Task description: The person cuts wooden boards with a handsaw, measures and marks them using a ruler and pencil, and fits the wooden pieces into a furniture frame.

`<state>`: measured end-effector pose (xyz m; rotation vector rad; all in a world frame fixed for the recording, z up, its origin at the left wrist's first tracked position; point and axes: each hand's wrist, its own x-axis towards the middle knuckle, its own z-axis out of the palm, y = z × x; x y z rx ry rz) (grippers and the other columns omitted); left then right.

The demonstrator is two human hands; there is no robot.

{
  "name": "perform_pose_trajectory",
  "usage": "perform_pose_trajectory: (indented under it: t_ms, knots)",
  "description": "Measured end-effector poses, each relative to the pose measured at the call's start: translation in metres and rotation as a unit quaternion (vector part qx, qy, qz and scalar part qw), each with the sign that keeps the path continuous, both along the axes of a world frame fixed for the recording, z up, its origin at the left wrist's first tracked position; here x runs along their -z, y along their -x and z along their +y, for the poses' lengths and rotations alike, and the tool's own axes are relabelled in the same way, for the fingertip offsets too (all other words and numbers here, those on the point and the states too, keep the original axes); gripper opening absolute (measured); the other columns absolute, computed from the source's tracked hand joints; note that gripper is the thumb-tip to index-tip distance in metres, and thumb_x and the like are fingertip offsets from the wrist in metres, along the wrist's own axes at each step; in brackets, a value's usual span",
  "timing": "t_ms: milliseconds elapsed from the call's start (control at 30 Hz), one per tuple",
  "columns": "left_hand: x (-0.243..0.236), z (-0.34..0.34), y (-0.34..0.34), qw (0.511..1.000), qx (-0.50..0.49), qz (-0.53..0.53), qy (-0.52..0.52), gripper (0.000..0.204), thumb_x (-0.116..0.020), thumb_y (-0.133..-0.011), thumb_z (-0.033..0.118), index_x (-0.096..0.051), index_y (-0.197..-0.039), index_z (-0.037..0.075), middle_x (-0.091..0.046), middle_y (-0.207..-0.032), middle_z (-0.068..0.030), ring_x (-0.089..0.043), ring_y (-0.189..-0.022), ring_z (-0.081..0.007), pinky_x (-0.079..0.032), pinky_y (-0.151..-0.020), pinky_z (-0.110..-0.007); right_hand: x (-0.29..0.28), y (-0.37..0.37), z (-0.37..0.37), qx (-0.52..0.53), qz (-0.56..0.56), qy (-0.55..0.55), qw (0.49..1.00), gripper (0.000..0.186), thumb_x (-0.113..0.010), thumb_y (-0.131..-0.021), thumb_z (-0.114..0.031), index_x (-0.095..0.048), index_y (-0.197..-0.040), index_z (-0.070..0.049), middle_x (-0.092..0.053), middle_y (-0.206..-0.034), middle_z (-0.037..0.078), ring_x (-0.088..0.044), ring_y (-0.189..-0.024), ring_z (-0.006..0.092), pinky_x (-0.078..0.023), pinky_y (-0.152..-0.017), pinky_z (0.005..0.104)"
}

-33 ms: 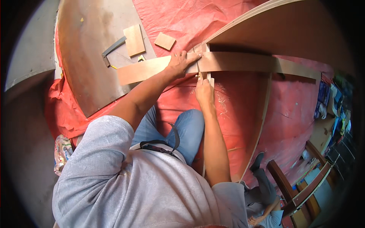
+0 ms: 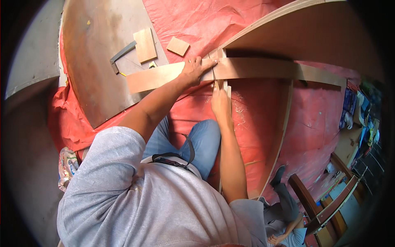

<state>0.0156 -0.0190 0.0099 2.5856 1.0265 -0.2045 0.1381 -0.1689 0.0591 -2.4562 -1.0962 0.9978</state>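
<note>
A long, pale wooden strip (image 2: 255,68) runs from left to right in front of me. My left hand (image 2: 193,71) lies on top of it; the thumb stretches right and the other fingers bend over the far edge. Just right of it, my right hand (image 2: 221,99) is closed at the near edge around a slim tan tool (image 2: 217,84), whose kind I cannot make out. A thin dark line crosses the strip between the two hands. Under the strip, a narrow upright wooden edge (image 2: 225,84) shows beside my right hand.
Left lies a brown board (image 2: 107,61) with an angled grey square (image 2: 123,52) and a wooden block (image 2: 145,45). Another block (image 2: 178,46) rests on red sheeting (image 2: 185,20). A large curved panel (image 2: 312,33) stands far right. A co-worker (image 2: 284,214) sits lower right, near timber pieces (image 2: 304,193).
My right hand has drawn back slightly toward me with the slim tool. The left hand keeps its place on the strip, which has shifted barely toward me in the picture.
</note>
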Motion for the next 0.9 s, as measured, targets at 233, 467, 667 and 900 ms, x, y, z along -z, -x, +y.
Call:
perform_pose_trajectory:
  t_ms: [233,467,667,900]
  knots:
    - [0.016,-0.002,0.0,0.999,0.004,0.033,-0.01,0.101,-0.081,-0.083,0.038,-0.022,-0.164,0.047,-0.053,-0.129,-0.0198,-0.053,-0.116,-0.0358,-0.042,-0.095,-0.052,-0.057,0.011,-0.109,0.03,0.006,0.067,0.997,0.041,-0.048,-0.108,-0.035,-0.064,-0.107,0.003,-0.067,-0.095,0.036,-0.065,-0.092,0.056,-0.051,-0.078,0.0607]
    - [0.001,0.0,0.0,1.0,0.008,0.017,0.013,0.101,-0.08,-0.084,0.036,-0.021,-0.165,0.047,-0.053,-0.132,-0.0199,-0.054,-0.12,-0.0361,-0.043,-0.094,-0.052,0.023,0.002,0.002,0.0,-0.015,-0.012,1.0,0.043,-0.048,-0.107,-0.033,-0.064,-0.106,0.006,-0.067,-0.096,0.038,-0.065,-0.091,0.0572,-0.052,-0.077,0.062]
    - [0.005,0.0,-0.002,0.999,0.011,0.05,-0.008,0.101,-0.08,-0.084,0.037,-0.02,-0.165,0.048,-0.053,-0.132,-0.0199,-0.054,-0.119,-0.0373,-0.042,-0.097,-0.053,-0.054,0.011,-0.111,0.011,-0.007,0.069,0.998,0.041,-0.048,-0.107,-0.035,-0.063,-0.108,0.004,-0.067,-0.098,0.038,-0.065,-0.093,0.0571,-0.05,-0.079,0.0628]
    - [0.013,-0.001,0.004,1.0,0.003,-0.008,-0.009,0.095,-0.082,-0.083,0.038,-0.031,-0.163,0.043,-0.053,-0.127,-0.0226,-0.054,-0.115,-0.0404,-0.044,-0.093,-0.055,0.016,0.004,-0.013,-0.005,0.004,-0.037,0.999,0.044,-0.045,-0.108,-0.034,-0.064,-0.102,0.004,-0.069,-0.092,0.036,-0.066,-0.088,0.0558,-0.052,-0.076,0.0634]
